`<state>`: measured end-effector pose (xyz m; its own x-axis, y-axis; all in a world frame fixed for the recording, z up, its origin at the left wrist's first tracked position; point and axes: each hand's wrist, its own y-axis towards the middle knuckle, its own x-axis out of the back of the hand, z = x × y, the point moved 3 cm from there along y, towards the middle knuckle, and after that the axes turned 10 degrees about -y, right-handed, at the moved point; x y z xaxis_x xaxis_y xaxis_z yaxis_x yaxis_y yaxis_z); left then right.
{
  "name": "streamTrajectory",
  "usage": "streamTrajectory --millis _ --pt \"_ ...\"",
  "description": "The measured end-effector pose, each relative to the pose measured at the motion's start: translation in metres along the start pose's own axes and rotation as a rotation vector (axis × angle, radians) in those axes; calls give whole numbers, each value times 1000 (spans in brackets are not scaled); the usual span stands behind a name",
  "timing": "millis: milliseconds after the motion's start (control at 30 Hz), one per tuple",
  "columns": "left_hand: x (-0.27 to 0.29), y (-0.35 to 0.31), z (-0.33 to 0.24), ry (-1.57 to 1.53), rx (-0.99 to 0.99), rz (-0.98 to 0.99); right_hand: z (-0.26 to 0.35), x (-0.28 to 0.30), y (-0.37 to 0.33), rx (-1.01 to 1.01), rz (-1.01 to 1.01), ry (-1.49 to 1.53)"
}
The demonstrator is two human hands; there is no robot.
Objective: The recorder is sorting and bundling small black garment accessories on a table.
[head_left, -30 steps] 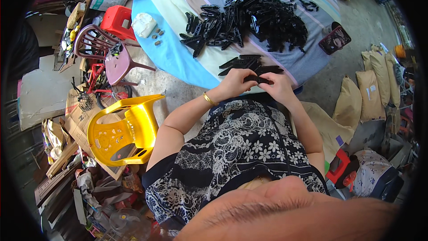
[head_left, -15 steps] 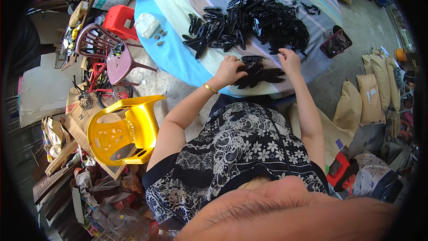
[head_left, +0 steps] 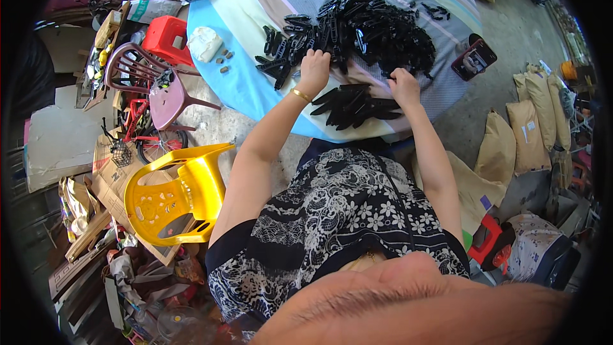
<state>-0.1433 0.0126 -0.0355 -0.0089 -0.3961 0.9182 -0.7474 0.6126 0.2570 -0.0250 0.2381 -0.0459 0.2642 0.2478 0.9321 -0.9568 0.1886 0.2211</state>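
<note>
Black plastic strips [head_left: 357, 32] heaped on table.

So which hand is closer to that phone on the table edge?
Right. The right hand rests by the small stack of black parts, nearer the phone. The left hand is farther off, at the big pile.

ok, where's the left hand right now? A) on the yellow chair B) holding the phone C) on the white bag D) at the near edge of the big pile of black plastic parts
D: the left hand rests on the near edge of the big pile of black plastic parts on the table, away from the yellow chair.
</note>
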Motion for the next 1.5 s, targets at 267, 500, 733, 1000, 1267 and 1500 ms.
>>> streamTrajectory --millis 267,500,733,1000,1267,1500 --pt "12 -13 -17 -1225 474 -36 -11 1 0 -230 29 289" --pt "28 -44 -67 -1849 633 230 18 26 -3 -269 -8 688" --pt "39 -58 -89 -2052 649 293 74 67 -27 -300 149 987" --pt "42 -70 -96 -2049 615 349 94 92 -40 -194 41 877" --pt "37 -72 -94 -1912 540 200 107 107 -46 168 -275 515" --pt "50 -78 -100 -1965 652 161 115 113 -52 356 -220 221"
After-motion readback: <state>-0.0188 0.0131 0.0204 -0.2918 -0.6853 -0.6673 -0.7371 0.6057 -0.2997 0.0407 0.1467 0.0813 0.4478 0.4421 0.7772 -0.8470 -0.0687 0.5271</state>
